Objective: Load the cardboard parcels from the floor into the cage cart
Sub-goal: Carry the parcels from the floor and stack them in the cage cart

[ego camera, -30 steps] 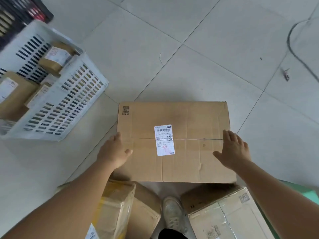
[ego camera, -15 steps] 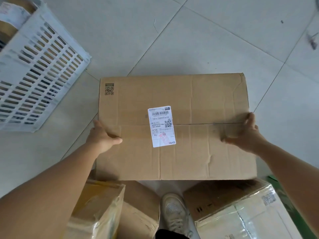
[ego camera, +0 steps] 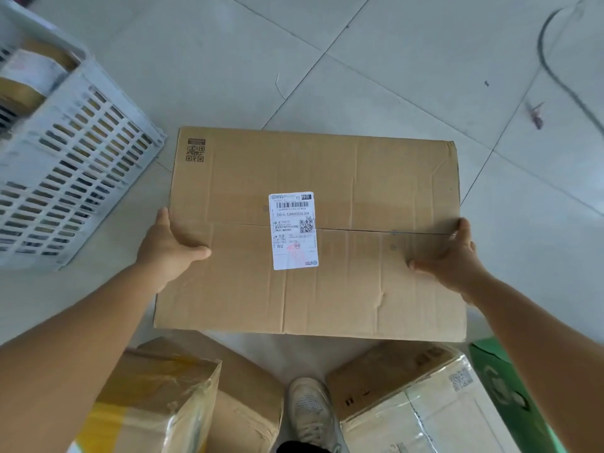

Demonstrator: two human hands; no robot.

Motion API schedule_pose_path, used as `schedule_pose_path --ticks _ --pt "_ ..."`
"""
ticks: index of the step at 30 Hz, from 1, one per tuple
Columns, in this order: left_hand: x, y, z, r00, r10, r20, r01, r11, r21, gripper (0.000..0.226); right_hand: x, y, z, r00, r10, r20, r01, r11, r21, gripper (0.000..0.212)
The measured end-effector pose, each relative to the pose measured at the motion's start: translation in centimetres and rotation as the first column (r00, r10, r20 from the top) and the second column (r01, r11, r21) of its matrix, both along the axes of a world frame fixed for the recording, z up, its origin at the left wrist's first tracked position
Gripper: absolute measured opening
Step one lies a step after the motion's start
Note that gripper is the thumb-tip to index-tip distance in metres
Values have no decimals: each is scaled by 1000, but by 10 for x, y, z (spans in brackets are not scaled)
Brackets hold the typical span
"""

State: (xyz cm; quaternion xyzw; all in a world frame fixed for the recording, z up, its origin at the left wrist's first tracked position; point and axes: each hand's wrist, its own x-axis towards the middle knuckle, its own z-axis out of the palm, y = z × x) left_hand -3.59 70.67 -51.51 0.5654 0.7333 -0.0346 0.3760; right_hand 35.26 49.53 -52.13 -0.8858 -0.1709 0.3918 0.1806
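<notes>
A large flat cardboard parcel [ego camera: 359,178] with a white shipping label fills the middle of the head view, held above the tiled floor. My left hand [ego camera: 166,246] grips its left edge, thumb lying on the top face. My right hand [ego camera: 454,259] grips its right edge the same way. Two more cardboard parcels lie by my feet: one wrapped in yellow tape [ego camera: 170,397] at the bottom left, one with clear tape [ego camera: 411,400] at the bottom right. No cage cart is in view.
A white slotted plastic crate [ego camera: 75,178] holding small parcels stands at the left, close to the held parcel's left corner. My shoe [ego camera: 310,410] is between the two floor parcels. A green object [ego camera: 510,390] lies at the bottom right. Grey tiled floor stretches ahead.
My hands went from resting on top of the parcel to gripping its left and right edges. The parcel has come up toward me and looks larger.
</notes>
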Motion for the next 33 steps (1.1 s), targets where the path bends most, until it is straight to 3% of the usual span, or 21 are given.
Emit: schedule_pose_path --ticks 5,11,15,25,33 --pt "6 5 81 998 31 55 -34 998 45 120 7 13 75 999 -22 -28 25 995 98 112" --pt "3 -8 198 982 98 159 -118 986 121 101 10 31 185 1000 9 -14 -6 977 211 111" --pt "-16 -18 266 962 145 231 -190 964 184 103 1 43 255 999 39 13 -41 957 287 111" --pt "-112 -88 419 919 218 329 -325 891 316 104 -75 28 400 991 133 19 -128 888 442 102" --pt "-225 -198 547 858 338 387 -493 754 434 103 -175 -3 510 955 289 63 -280 814 509 100"
